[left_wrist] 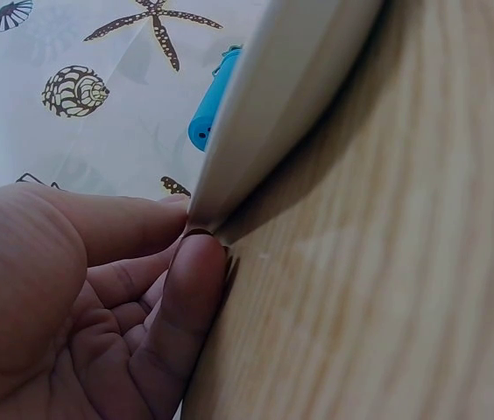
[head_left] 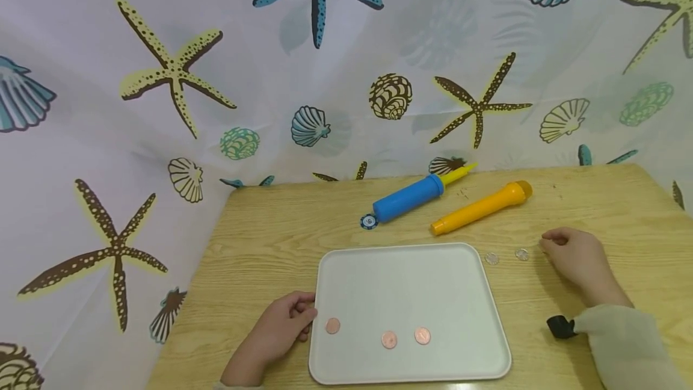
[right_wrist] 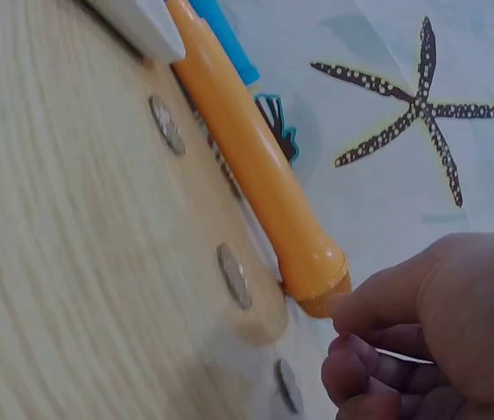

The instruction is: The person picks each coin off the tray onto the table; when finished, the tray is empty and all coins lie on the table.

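Observation:
A white tray (head_left: pixel 406 306) bears three copper-coloured coins, one copper coin (head_left: pixel 332 325) near its left side and two by the front. My left hand (head_left: pixel 284 327) is at the tray's left edge; in the left wrist view its thumb and a finger (left_wrist: pixel 196 271) pinch the rim. Right of the tray, two silver coins show, a nearer silver coin (head_left: pixel 491 258) and a farther silver coin (head_left: pixel 522 254). My right hand (head_left: pixel 579 257) hovers just beyond them, fingers loosely bent. In the right wrist view a third silver coin (right_wrist: pixel 288 385) lies close beside its fingertips.
Behind the tray lie a blue hand pump (head_left: pixel 408 198) with a yellow nozzle and an orange toy microphone (head_left: pixel 482 207). A dark poker chip (head_left: pixel 369 221) touches the pump's end. A patterned cloth (head_left: pixel 346 77) hangs along the back of the wooden table (head_left: pixel 260 245).

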A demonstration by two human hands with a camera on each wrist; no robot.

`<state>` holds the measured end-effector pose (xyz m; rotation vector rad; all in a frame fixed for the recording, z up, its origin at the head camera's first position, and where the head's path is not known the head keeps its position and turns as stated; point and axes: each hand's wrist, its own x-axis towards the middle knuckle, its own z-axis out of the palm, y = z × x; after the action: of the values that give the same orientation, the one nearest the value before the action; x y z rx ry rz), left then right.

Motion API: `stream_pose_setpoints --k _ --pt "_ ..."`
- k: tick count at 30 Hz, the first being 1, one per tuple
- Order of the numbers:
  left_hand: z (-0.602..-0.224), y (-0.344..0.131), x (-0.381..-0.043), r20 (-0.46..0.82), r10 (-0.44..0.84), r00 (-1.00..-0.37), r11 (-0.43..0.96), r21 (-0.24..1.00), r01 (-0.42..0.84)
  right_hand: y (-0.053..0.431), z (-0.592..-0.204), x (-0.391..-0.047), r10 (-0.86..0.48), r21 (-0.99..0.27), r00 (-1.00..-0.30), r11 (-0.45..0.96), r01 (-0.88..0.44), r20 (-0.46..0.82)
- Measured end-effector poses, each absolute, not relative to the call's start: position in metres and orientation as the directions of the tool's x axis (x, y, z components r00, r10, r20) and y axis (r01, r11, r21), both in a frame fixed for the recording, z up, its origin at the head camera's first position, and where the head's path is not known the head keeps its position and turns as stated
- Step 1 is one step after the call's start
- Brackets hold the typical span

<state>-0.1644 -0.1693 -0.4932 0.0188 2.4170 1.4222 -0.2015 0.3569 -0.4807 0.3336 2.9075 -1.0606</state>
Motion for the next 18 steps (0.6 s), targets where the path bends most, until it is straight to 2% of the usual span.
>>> stream_pose_setpoints --k 11,18 --pt "-0.493 -0.169 -0.163 -0.29 0.166 -0.943 0.495 0.851 -0.174 0.289 -0.462 -0.193 -0.04 -0.711 -0.992 0.7 0.061 -0.124" --pt "-0.493 -0.17 -0.162 -0.282 0.175 -0.943 0.488 0.857 -0.165 0.249 -0.463 -0.182 -0.165 -0.777 -0.972 0.628 0.029 -0.17"
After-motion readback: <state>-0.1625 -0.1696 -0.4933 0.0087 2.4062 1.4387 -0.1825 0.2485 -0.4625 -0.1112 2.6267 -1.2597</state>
